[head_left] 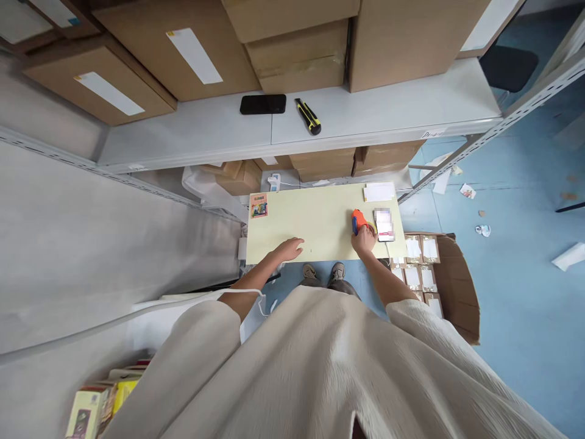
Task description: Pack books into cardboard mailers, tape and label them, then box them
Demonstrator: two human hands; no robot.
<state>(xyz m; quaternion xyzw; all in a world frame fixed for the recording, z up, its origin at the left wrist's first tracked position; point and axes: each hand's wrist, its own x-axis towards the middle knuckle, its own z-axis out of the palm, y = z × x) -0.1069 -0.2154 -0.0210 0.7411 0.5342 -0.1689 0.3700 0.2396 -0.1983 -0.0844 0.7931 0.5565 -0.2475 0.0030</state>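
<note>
My right hand (pixel 364 239) is closed around an orange and blue tape dispenser (pixel 359 217) at the right part of a pale yellow table (pixel 315 210). A bit of yellow shows beside the fingers, perhaps the tape roll. Just right of that hand lies a phone (pixel 384 224) with a lit screen and a white cable. My left hand (pixel 289 249) rests at the table's near edge, fingers stretched out and holding nothing. At the far left corner lies a small colourful picture card or booklet (pixel 259 206). White labels or papers (pixel 379 191) lie at the far right corner.
Behind the table stands a metal shelf (pixel 205 137) with cardboard boxes, a black phone (pixel 262 104) and a yellow-black box cutter (pixel 308 116). An open carton (pixel 457 292) of small labelled boxes is at right. A white cable (pixel 114 321) crosses on the left, above stacked boxes (pixel 86 411).
</note>
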